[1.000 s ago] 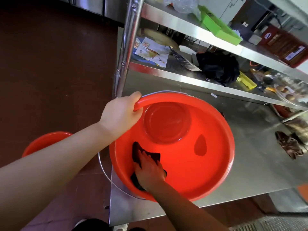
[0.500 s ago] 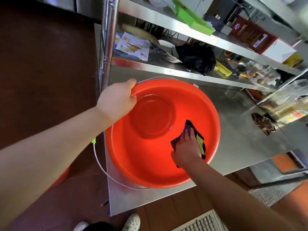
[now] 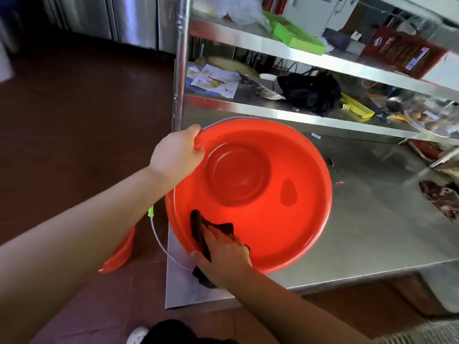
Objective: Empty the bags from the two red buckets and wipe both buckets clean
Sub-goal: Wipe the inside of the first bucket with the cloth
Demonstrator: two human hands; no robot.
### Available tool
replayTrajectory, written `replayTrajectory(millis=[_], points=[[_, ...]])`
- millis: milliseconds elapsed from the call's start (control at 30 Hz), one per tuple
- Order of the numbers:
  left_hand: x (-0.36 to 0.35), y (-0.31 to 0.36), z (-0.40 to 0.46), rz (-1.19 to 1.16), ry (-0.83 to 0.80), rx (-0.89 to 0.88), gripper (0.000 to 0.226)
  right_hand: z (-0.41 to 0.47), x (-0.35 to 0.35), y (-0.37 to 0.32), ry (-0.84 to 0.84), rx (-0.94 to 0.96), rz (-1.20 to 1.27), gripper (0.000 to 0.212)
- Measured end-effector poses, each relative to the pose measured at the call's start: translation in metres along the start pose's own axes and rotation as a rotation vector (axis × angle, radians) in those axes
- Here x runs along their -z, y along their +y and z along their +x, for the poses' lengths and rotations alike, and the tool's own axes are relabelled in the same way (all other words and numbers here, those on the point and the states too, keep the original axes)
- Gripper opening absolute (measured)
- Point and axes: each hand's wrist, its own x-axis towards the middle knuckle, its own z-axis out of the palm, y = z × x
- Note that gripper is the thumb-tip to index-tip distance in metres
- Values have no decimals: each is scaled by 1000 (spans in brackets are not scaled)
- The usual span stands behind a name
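A red bucket (image 3: 293, 227) stands on the steel table (image 3: 372, 232), its inside bare and its wire handle hanging over the table's left edge. My left hand (image 3: 176, 155) grips the bucket's far-left rim. My right hand (image 3: 223, 254) presses a dark cloth (image 3: 198, 225) over the near-left rim, fingers inside the bucket and thumb outside. Part of the cloth hangs below the rim on the outside. A second red bucket (image 3: 121, 254) sits on the floor to the left, mostly hidden behind my left forearm.
Steel shelves rise behind the table, holding a black bag (image 3: 310, 91), papers (image 3: 213, 80), a green tray (image 3: 295, 36) and a red box (image 3: 402, 53). A brown rag (image 3: 442, 197) lies at the table's right. Brown floor spreads to the left.
My right hand has swept the cloth from the bucket's right inner wall round to the near-left rim. My left hand keeps its grip on the rim.
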Motion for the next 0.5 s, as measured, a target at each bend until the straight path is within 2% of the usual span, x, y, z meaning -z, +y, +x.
replayTrajectory(millis=[133, 200, 300, 400, 500], points=[[-3, 10, -8, -24, -1, 69, 28, -28, 19, 71, -33, 196, -371, 64], [-6, 15, -13, -24, 22, 95, 24, -34, 33, 104, -58, 256, -465, 62], [-6, 25, -19, -27, 42, 150, 19, -38, 54, 139, 5, 376, -584, 51], [-6, 32, -24, -28, 66, 205, 18, -37, 74, 163, 148, 400, -606, 35], [-8, 37, -28, -7, 84, 237, 16, -27, 98, 173, 414, 354, -522, 31]])
